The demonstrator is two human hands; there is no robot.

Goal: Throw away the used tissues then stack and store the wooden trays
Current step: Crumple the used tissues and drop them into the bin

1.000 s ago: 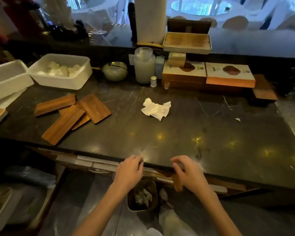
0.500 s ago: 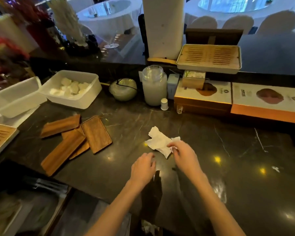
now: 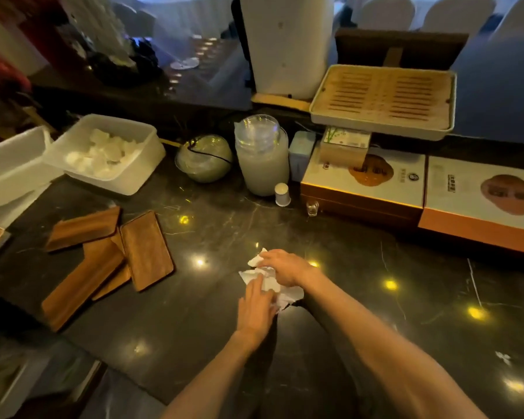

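While the crumpled tissue (image 3: 270, 281) lies at the middle of the dark marble tabletop (image 3: 375, 297), we press on it from both sides: our right hand (image 3: 286, 267) curls over its far edge with fingers bent down onto the paper, and our left hand (image 3: 256, 306) lies flatter on its near corner, fingers extended and touching it. Neither hand has yet closed into a full grasp; we judge this to be the gathering step, with the wad not yet lifted. To the left, well apart from the tissue, the wooden trays (image 3: 103, 261) sit in a loose, overlapping heap, unstacked, near two white plastic bins (image 3: 127, 176) at the back left. A frosted jar (image 3: 262, 155), a small white cap (image 3: 282, 194) and flat printed boxes (image 3: 363, 179) line the rear of the tabletop. The risk from here, as we read it, is a loose pinch: thin paper could tear or shed a scrap onto the surface, and a small white fleck (image 3: 502, 356) already lies at the near right. No waste bin shows in this view, so a blind drop could miss. A hurried sweep leftward could also knock the unsteady trays.
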